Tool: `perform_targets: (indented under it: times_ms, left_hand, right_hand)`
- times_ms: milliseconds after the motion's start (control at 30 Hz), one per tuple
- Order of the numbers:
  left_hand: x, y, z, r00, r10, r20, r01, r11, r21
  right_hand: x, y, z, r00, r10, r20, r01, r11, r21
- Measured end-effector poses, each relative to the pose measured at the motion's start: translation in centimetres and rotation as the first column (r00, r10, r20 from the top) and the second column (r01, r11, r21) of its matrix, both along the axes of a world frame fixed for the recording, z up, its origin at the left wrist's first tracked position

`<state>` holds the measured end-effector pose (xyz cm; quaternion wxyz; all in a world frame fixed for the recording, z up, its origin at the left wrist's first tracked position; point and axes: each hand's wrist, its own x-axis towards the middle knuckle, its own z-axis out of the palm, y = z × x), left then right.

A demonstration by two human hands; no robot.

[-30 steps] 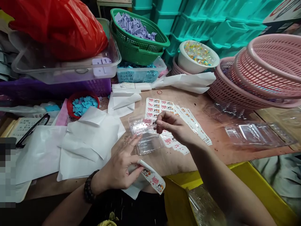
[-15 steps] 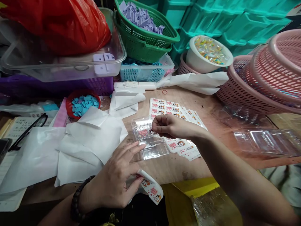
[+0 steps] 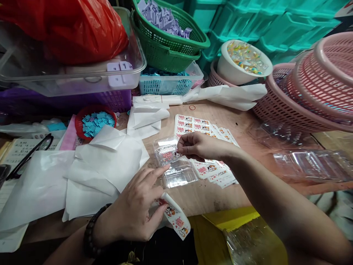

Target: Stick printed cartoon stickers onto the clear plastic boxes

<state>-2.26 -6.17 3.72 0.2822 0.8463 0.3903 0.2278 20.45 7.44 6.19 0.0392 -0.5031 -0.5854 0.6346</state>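
A clear plastic box (image 3: 180, 177) lies opened out flat on the wooden table. A transparent sticker (image 3: 167, 156) with pink lettering and a cat picture lies over its far half. My right hand (image 3: 197, 145) pinches the sticker's right end; whether that end is stuck down I cannot tell. With thumb and folded fingers my left hand (image 3: 140, 202) holds a curled sticker sheet (image 3: 178, 222) near the table's front edge. Its index finger reaches out to the box's near left part. Beneath my right wrist a fanned stack of printed sticker sheets (image 3: 190, 123) lies beside the box.
Crumpled white backing paper (image 3: 104, 165) covers the left side. A red bowl of blue pieces (image 3: 96, 124) stands behind it. More clear plastic boxes (image 3: 311, 165) lie at right, near pink baskets (image 3: 286, 99). Green baskets (image 3: 171, 55) and a white bowl (image 3: 234, 70) line the back.
My left index finger has straightened a little and lifted slightly towards the sticker. My right hand keeps its pinch in nearly the same place.
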Motion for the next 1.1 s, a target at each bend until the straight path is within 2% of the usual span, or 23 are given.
perform_targets:
  times_ms: [333,500,567,633,733,800,867,900,967,1033,1100]
  left_hand:
    - [0.3,0.9,-0.6,1.000,0.008,0.024,-0.007,0.999,-0.049]
    - [0.4,1.1,-1.5,1.000,0.023,0.016,-0.022,0.997,-0.077]
    - [0.3,1.2,-1.6,1.000,0.024,-0.010,-0.025,0.996,-0.086]
    - [0.3,1.2,-1.7,0.999,0.036,-0.031,-0.038,0.996,-0.084]
    - [0.3,1.2,-1.6,0.997,0.059,-0.040,-0.062,0.995,-0.076]
    - [0.2,1.3,-1.6,0.997,0.065,-0.041,-0.068,0.995,-0.078]
    - [0.1,1.4,-1.7,0.997,0.059,-0.042,-0.062,0.994,-0.088]
    - [0.0,1.4,-1.7,0.998,0.053,-0.040,-0.056,0.994,-0.090]
    - [-0.1,1.4,-1.9,0.999,0.036,-0.033,-0.038,0.996,-0.079]
    - [-0.2,1.5,-2.0,0.999,0.029,-0.031,-0.030,0.999,-0.045]
    - [-0.3,1.5,-2.1,0.998,0.040,-0.042,-0.041,0.999,-0.019]
  right_hand:
    - [-0.4,0.1,0.3,0.998,0.016,0.054,-0.018,0.999,0.035]
    - [-0.7,-0.1,0.5,0.989,0.037,0.146,-0.054,0.992,0.111]
    - [-1.1,-0.5,0.3,0.976,0.038,0.212,-0.077,0.981,0.179]
    - [-1.5,-0.9,0.1,0.949,0.012,0.316,-0.112,0.947,0.301]
    - [-1.6,-1.8,-0.4,0.885,-0.102,0.454,-0.165,0.843,0.511]
    - [-0.8,-2.5,-0.7,0.843,-0.236,0.483,-0.140,0.771,0.621]
    - [0.4,-3.4,-1.0,0.820,-0.345,0.457,-0.065,0.737,0.673]
    - [1.0,-4.0,-1.2,0.825,-0.368,0.428,-0.017,0.742,0.671]
    - [1.8,-5.5,-1.7,0.873,-0.347,0.343,0.070,0.785,0.615]
    - [1.9,-7.1,-2.4,0.921,-0.308,0.239,0.140,0.833,0.535]
    - [1.4,-8.4,-3.3,0.933,-0.327,0.150,0.222,0.851,0.476]
